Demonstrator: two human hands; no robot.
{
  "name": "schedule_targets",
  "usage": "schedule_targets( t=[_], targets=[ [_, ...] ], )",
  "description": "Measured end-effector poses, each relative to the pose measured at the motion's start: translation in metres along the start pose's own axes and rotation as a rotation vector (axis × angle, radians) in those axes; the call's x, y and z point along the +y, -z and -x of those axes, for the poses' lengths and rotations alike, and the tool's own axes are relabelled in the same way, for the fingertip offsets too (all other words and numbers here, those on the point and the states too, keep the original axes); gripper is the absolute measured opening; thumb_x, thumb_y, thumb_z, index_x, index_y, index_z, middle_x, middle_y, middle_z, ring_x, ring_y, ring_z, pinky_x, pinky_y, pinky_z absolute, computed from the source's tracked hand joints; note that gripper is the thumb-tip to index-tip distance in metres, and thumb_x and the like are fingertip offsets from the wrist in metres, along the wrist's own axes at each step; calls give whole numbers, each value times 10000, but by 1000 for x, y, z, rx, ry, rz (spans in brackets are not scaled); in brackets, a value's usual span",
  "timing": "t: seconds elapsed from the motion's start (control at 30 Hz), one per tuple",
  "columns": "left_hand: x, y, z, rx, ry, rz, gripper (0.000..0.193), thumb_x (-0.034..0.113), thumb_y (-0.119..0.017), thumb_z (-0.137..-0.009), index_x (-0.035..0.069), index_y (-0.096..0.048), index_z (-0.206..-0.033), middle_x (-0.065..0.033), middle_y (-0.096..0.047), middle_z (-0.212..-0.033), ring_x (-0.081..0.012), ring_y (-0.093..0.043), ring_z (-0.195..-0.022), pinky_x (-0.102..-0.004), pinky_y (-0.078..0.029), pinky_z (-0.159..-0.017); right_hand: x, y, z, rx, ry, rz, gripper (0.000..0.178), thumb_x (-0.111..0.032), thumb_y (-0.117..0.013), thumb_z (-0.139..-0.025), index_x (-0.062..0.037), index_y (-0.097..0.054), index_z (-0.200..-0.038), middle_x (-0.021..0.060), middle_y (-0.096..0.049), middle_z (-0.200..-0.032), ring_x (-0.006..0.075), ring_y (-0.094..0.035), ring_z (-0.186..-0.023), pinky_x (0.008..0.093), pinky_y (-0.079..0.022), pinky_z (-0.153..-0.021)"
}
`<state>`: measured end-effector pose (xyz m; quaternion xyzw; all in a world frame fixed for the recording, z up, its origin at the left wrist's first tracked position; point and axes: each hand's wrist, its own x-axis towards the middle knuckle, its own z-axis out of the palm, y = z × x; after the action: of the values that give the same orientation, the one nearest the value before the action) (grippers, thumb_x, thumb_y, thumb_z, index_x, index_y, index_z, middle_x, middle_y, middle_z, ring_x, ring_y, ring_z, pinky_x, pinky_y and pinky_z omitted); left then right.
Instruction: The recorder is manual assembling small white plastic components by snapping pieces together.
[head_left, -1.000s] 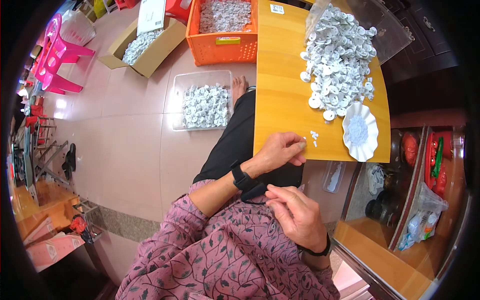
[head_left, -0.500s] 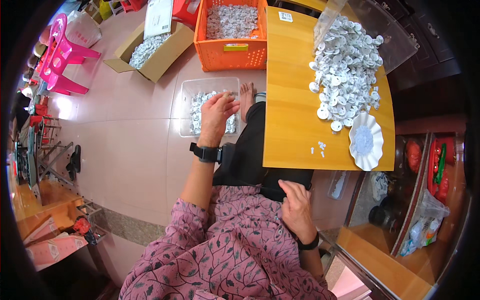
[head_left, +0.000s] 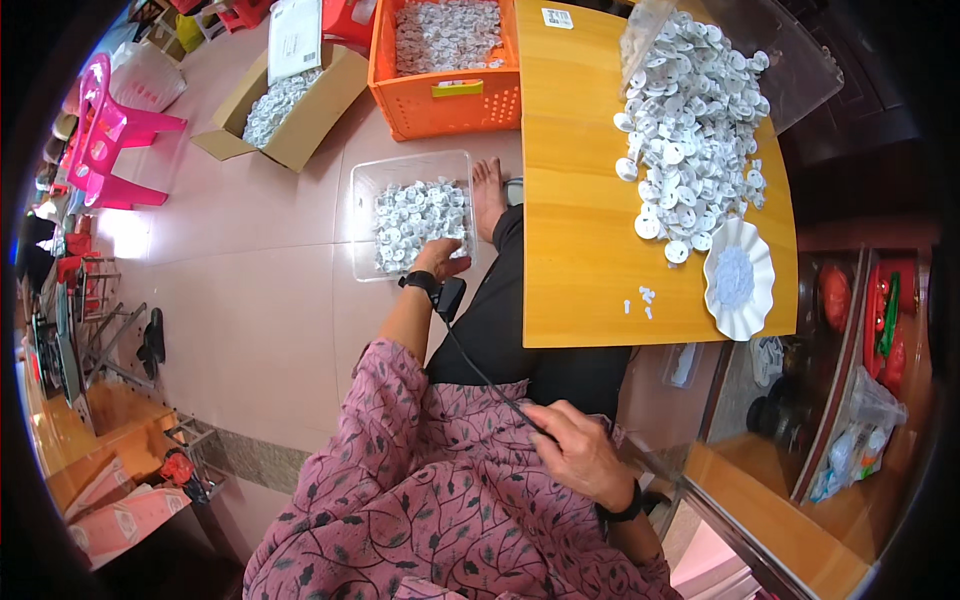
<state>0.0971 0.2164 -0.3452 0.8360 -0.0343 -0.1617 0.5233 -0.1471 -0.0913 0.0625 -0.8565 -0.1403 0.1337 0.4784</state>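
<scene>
Over the near right corner of a clear plastic bin (head_left: pixel 362 215) is my left hand (head_left: pixel 440 258), its thumb and fingers somewhat apart with nothing visible in them. White round plastic pieces (head_left: pixel 415 215) fill much of that bin on the floor. A thin black cable (head_left: pixel 480 375) runs from the black device at my left wrist to my right hand (head_left: pixel 580 455). Those fingers are closed around the cable in front of my shirt, at my lap. On the wooden table (head_left: pixel 575 200) to the right lies a big heap of similar white pieces (head_left: pixel 690 140).
A scalloped white dish (head_left: pixel 763 285) with small pale parts stands at the table's near right corner, several loose ones (head_left: pixel 647 297) beside it. Further off are an orange crate (head_left: pixel 450 105), a cardboard box (head_left: pixel 310 130) and a pink chair (head_left: pixel 125 130). Open shelving (head_left: pixel 780 500) stands at right.
My left hand has dropped toward me, from above the bin's middle to its near right corner. My right hand has moved slightly left and nearer, closing on the black cable. The view has shifted a little.
</scene>
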Motion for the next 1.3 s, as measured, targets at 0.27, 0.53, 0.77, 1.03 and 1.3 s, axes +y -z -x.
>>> schedule_targets(
  t=[0.27,0.53,0.77,1.03,1.3],
  targets=[
    [53,-73,-10,-462,5,-521,376,114,-789,-728,23,-661,-1070,-201,-685,-1061,-332,-667,-1014,-384,-545,-816,31,-13,-4,-33,-168,-79,445,-9,-640,-870,22,-533,-1300,160,-615,-1022,286,-664,-881,362,-532,-755],
    [3,-70,-29,-596,45,-614,203,73,-732,-729,17,-584,-857,-162,-672,-872,-365,-676,-866,-437,-538,-724,27,-8,-9,-83,-156,22,483,-38,-641,-870,-5,-516,-1335,141,-626,-1062,275,-653,-927,390,-473,-864],
    [-29,-63,-5,-633,-28,-535,204,64,-745,-747,3,-631,-905,-132,-687,-872,-317,-687,-826,-391,-552,-726,29,-5,-11,-122,-130,-6,494,-102,-636,-892,12,-495,-1351,194,-583,-1098,383,-582,-952,440,-469,-859],
    [56,-56,11,-749,-164,-591,343,284,-719,-804,46,-688,-1049,-141,-684,-1109,-335,-624,-1079,-418,-504,-919,25,2,-12,-76,-159,51,471,-83,-647,-890,30,-516,-1328,204,-592,-1169,359,-588,-1071,413,-472,-927],
    [67,-26,-8,-152,622,728,202,194,-606,-937,-5,-627,-970,-156,-696,-911,-269,-693,-794,-384,-580,-762,33,58,-7,576,-152,160,194,32,-647,-864,26,-642,-1057,165,-613,-990,353,-641,-867,404,-532,-739]
  ],
)
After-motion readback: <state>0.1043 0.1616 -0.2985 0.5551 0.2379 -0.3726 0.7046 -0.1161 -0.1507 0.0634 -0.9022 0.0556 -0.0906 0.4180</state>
